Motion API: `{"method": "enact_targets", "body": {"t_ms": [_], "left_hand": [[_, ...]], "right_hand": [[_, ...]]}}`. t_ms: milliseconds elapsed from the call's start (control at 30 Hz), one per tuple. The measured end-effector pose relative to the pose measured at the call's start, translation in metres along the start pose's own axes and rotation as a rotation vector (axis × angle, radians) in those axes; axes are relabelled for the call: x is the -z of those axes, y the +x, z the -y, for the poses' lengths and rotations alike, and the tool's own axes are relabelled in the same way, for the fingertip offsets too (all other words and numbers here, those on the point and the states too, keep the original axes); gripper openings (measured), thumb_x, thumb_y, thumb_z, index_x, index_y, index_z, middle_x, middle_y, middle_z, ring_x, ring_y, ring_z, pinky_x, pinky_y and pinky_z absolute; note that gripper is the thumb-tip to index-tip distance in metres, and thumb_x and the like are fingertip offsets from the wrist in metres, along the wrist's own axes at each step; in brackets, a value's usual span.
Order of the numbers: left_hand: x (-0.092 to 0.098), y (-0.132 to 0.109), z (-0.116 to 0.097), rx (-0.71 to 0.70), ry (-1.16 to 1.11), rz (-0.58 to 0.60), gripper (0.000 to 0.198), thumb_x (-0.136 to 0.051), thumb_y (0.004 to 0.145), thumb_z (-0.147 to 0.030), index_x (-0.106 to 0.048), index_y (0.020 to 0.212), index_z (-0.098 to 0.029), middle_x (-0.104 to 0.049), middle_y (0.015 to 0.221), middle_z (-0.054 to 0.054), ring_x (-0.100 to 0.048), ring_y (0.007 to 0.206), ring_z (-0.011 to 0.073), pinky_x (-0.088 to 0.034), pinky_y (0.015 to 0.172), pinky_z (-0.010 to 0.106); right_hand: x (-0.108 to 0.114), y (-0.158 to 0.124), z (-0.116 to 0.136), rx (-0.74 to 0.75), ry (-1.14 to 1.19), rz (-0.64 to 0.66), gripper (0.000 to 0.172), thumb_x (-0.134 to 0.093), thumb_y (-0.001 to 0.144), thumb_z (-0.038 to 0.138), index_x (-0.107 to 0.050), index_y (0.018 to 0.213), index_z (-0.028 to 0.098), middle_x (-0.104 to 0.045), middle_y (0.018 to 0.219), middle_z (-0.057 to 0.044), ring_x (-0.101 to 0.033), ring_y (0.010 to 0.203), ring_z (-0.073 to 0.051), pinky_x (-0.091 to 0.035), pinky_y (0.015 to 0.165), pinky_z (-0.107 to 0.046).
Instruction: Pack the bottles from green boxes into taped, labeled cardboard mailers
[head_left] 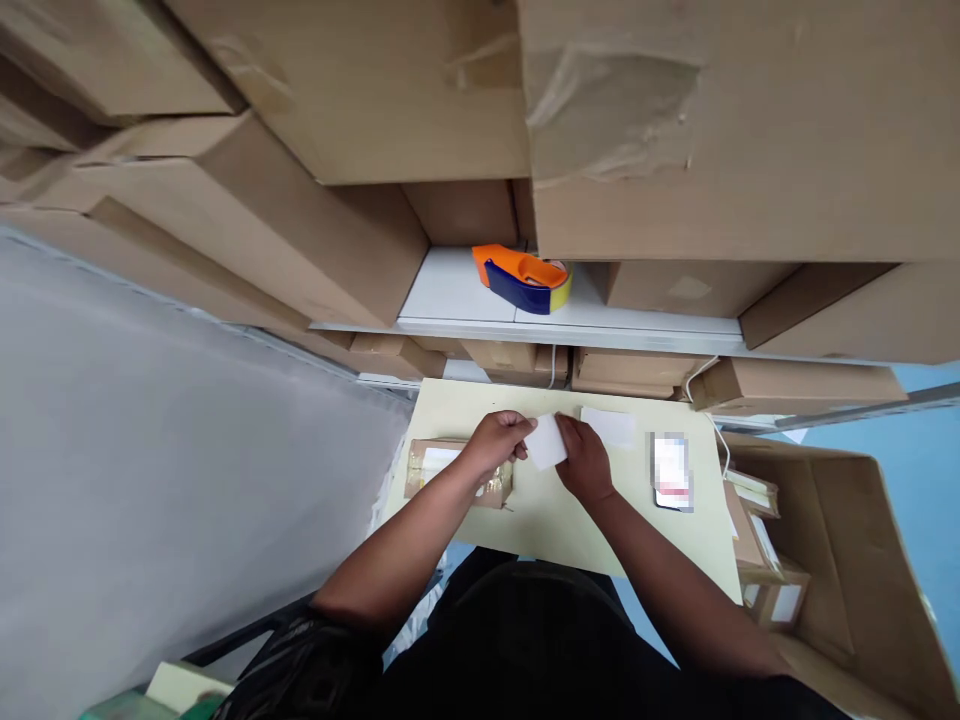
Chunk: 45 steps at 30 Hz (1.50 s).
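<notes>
A small white slip of paper (pixel 547 443) is held between my two hands above the pale yellow table (pixel 555 525). My left hand (pixel 499 442) pinches its left edge between thumb and fingers. On the right edge, my right hand (pixel 584 460) is closed around the paper. Under and beside my left forearm lies a taped cardboard box (pixel 421 470) with a white label, partly covered by the arm. Another white sheet (pixel 609 427) rests flat on the table just beyond my right hand. What is printed on the slip cannot be made out.
A phone (pixel 671 472), its screen blurred, lies at the table's right. An orange and blue tape dispenser (pixel 523 279) sits on the shelf (pixel 465 290) above, among large cardboard boxes (pixel 742 130). At right stands an open carton (pixel 840 540) containing several small boxes. A grey wall (pixel 165 450) rises left.
</notes>
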<state>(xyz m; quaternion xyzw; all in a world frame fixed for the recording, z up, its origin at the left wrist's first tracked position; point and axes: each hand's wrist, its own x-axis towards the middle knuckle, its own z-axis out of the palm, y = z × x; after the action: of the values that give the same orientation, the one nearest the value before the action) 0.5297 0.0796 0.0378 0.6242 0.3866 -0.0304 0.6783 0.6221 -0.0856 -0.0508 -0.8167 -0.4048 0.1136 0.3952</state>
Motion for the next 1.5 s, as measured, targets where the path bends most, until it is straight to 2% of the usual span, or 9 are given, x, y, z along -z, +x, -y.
{"method": "enact_targets", "body": {"t_ms": [67,133,233,333,467,633,800,1067,1500], "left_hand": [[-0.001,-0.023,-0.007,-0.090,-0.089,0.015,0.055,-0.065,0.083,-0.072,-0.063,0.077,-0.017,-0.067,0.066,0.005,-0.061,0.054,0.0135,-0.041,0.050,0.023],[0.006,-0.043,-0.013,-0.217,-0.125,-0.012,0.061,-0.056,0.087,-0.076,-0.066,0.084,-0.016,-0.070,0.073,0.007,-0.063,0.059,0.0140,-0.045,0.055,0.025],[0.029,-0.069,-0.014,-0.351,-0.104,-0.106,0.056,-0.063,0.084,-0.073,-0.065,0.084,-0.017,-0.068,0.072,0.004,-0.061,0.061,0.0127,-0.047,0.061,0.025],[0.054,-0.093,-0.008,-0.363,-0.079,-0.086,0.049,-0.074,0.079,-0.065,-0.065,0.084,-0.017,-0.067,0.073,0.002,-0.062,0.067,0.0135,-0.050,0.067,0.025],[0.085,-0.123,0.002,-0.413,-0.040,0.027,0.041,-0.076,0.080,-0.055,-0.070,0.091,-0.016,-0.072,0.085,0.005,-0.066,0.078,0.0164,-0.051,0.074,0.028],[0.132,-0.154,0.015,-0.484,-0.070,0.090,0.029,-0.073,0.084,-0.045,-0.071,0.088,-0.016,-0.071,0.082,0.003,-0.063,0.077,0.0155,-0.050,0.075,0.028],[0.179,-0.169,0.034,-0.525,-0.152,0.164,0.020,-0.070,0.086,-0.035,-0.070,0.087,-0.016,-0.070,0.081,0.003,-0.063,0.077,0.0153,-0.051,0.076,0.028],[0.214,-0.180,0.048,-0.564,-0.157,0.179,0.012,-0.067,0.084,-0.026,-0.066,0.081,-0.015,-0.065,0.075,0.000,-0.057,0.071,0.0122,-0.046,0.070,0.026],[0.219,-0.179,0.055,-0.437,-0.291,0.255,0.018,-0.077,0.077,-0.030,-0.071,0.081,-0.013,-0.071,0.073,0.002,-0.065,0.070,0.0143,-0.054,0.073,0.029]], "right_hand": [[0.009,0.004,0.019,-0.122,0.249,0.008,0.035,-0.054,0.090,0.028,-0.072,0.119,0.019,-0.075,0.114,-0.014,-0.069,0.105,-0.032,-0.055,0.095,-0.048],[0.018,0.006,0.042,-0.355,0.558,-0.039,0.026,-0.060,0.090,0.038,-0.073,0.103,0.019,-0.076,0.095,-0.010,-0.072,0.083,-0.028,-0.060,0.077,-0.044],[0.029,0.006,0.085,-0.632,0.990,-0.108,0.034,-0.077,0.080,0.046,-0.069,0.095,0.016,-0.072,0.081,-0.005,-0.066,0.060,-0.021,-0.057,0.057,-0.037],[0.036,0.003,0.132,-0.671,1.224,-0.078,0.042,-0.089,0.068,0.041,-0.068,0.094,0.016,-0.071,0.078,-0.003,-0.064,0.058,-0.018,-0.053,0.049,-0.032],[0.026,-0.008,0.185,-0.651,1.283,-0.024,0.041,-0.092,0.066,0.037,-0.068,0.094,0.017,-0.072,0.078,-0.003,-0.065,0.060,-0.018,-0.052,0.045,-0.029],[-0.007,-0.023,0.237,-0.617,1.255,-0.024,0.037,-0.090,0.069,0.034,-0.070,0.095,0.016,-0.074,0.079,-0.005,-0.066,0.059,-0.017,-0.054,0.047,-0.029],[-0.039,-0.035,0.278,-0.652,1.215,-0.057,0.040,-0.092,0.067,0.033,-0.071,0.097,0.018,-0.076,0.084,-0.005,-0.068,0.064,-0.018,-0.057,0.051,-0.028],[-0.065,-0.047,0.313,-0.600,1.149,-0.034,0.036,-0.090,0.069,0.037,-0.073,0.093,0.014,-0.076,0.079,-0.007,-0.062,0.052,-0.015,-0.053,0.048,-0.028],[-0.070,-0.050,0.313,-0.656,1.169,0.036,0.031,-0.088,0.072,0.036,-0.075,0.089,0.013,-0.073,0.072,-0.006,-0.062,0.052,-0.015,-0.050,0.049,-0.027]]}}
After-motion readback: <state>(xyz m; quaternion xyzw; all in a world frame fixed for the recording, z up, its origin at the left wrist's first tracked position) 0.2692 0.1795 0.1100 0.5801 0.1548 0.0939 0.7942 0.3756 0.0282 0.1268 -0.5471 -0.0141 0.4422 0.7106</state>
